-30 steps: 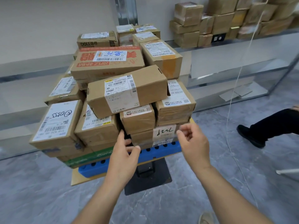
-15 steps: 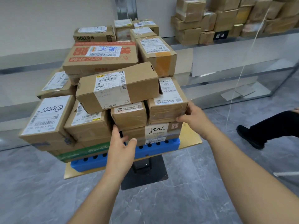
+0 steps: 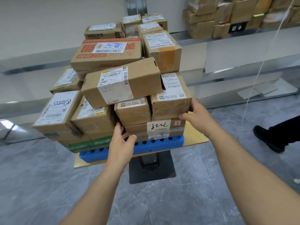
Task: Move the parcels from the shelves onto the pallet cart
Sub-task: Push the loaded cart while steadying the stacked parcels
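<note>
Gripping taped parcel [image 3: 170,103] at right corner, right hand [image 3: 197,116]; left hand [image 3: 121,144] spread, touching small parcel [image 3: 133,112].

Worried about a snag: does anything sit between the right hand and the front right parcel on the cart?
Nothing visible does. The right hand grips the front right parcel at its lower right corner, thumb on the front face.

Your right hand [image 3: 197,117] has swung from mid-air onto the taped parcel's [image 3: 170,108] right front corner; your left hand [image 3: 121,143] has crept up to the small parcel [image 3: 133,112] beside it.
</note>
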The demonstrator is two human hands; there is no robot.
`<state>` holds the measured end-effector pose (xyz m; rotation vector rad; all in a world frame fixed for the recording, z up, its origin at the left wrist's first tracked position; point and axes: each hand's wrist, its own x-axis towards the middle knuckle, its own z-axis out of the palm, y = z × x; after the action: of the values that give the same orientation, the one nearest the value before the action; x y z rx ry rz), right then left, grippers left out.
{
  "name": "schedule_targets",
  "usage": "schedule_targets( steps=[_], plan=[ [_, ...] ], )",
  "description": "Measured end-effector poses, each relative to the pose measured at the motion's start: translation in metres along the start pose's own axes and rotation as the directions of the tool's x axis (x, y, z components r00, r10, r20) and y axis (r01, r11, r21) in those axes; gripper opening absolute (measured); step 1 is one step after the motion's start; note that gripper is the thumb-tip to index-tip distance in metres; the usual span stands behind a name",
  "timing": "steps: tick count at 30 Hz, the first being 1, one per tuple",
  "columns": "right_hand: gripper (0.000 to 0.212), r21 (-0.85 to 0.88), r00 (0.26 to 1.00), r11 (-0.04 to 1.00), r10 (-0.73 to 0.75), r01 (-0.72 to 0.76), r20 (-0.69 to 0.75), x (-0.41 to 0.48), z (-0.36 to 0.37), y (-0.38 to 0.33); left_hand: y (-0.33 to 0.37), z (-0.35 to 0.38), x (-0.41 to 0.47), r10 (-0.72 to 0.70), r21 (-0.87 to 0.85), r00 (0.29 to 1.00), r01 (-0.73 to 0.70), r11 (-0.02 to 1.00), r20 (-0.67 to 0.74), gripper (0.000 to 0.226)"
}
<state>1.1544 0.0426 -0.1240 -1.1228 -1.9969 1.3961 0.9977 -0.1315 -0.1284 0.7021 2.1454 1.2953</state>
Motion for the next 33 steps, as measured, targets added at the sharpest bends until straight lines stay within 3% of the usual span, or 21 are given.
schedule_targets(
  steps=[4, 7, 9, 14, 22, 27, 33],
  plan=[
    [0.074, -0.285, 0.982, 0.957, -0.002, -0.053, -0.188, -0.02, 0.008, -0.001, -0.017, -0.016, -0.018, 0.056, 0.04, 0.998, -0.057, 0.998, 0.035, 0.064],
    [0.055, -0.355, 0.917, 0.933, -0.094, -0.054, -0.387, -0.047, 0.031, -0.007, -0.047, -0.037, -0.027, 0.063, 0.087, 0.997, -0.066, 0.994, 0.042, 0.051],
    [0.04, -0.354, 0.896, 0.934, -0.114, -0.05, -0.428, -0.061, 0.06, -0.011, -0.069, -0.06, -0.021, 0.022, 0.101, 0.999, -0.024, 0.995, 0.028, 0.046],
    [0.024, -0.348, 0.934, 0.93, -0.02, -0.113, -0.357, -0.074, 0.142, -0.013, -0.104, -0.128, 0.006, -0.091, 0.135, 0.995, 0.095, 0.986, -0.037, 0.041],
    [0.041, -0.342, 0.962, 0.931, 0.034, -0.129, -0.272, -0.06, 0.231, -0.036, -0.123, -0.196, 0.059, 0.008, -0.021, 0.991, -0.011, 1.0, -0.137, 0.047],
    [0.051, -0.3, 0.947, 0.943, 0.046, -0.146, -0.317, -0.047, 0.25, -0.047, -0.098, -0.211, 0.086, -0.041, -0.292, 0.999, 0.04, 0.955, 0.001, 0.042],
    [0.049, -0.244, 0.923, 0.952, 0.084, -0.187, -0.377, -0.038, 0.259, -0.052, -0.091, -0.215, 0.099, -0.022, -0.337, 0.988, 0.073, 0.939, 0.155, 0.036]
  ],
)
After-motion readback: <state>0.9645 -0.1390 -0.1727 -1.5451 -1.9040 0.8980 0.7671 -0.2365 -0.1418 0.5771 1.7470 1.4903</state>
